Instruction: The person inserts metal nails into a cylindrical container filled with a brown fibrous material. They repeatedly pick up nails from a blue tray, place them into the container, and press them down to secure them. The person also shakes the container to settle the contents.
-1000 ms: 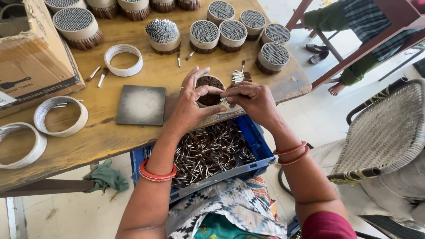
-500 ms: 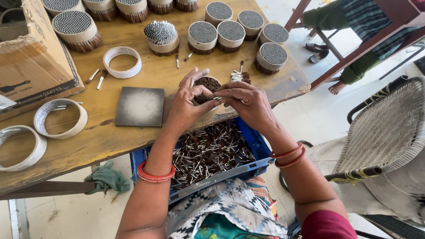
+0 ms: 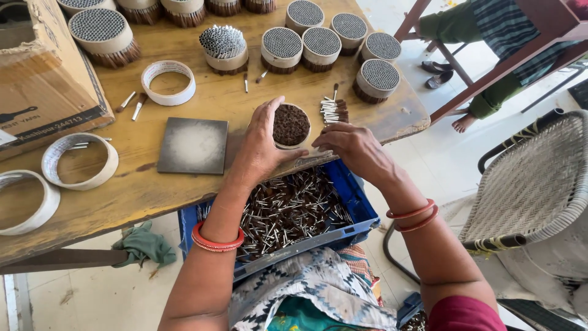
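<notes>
Round bundle of little brown-tipped tubes, gripped at the table's front edge.

The bundle (image 3: 290, 125) sits in a ring band on the wooden table (image 3: 122, 196), brown ends up. The left hand (image 3: 260, 147) is cupped around its left side, fingers curled over the rim. The right hand (image 3: 355, 150) hovers just beside it on the right, fingers bunched loosely; can't tell if it's pinching anything. A small pile of loose tubes (image 3: 334, 111) lies right next to it. Below the edge, a blue crate (image 3: 358, 208) is full of more tubes. A grey square tile (image 3: 193, 146) lies to the left, and finished bundles (image 3: 318, 43) line the back.
</notes>
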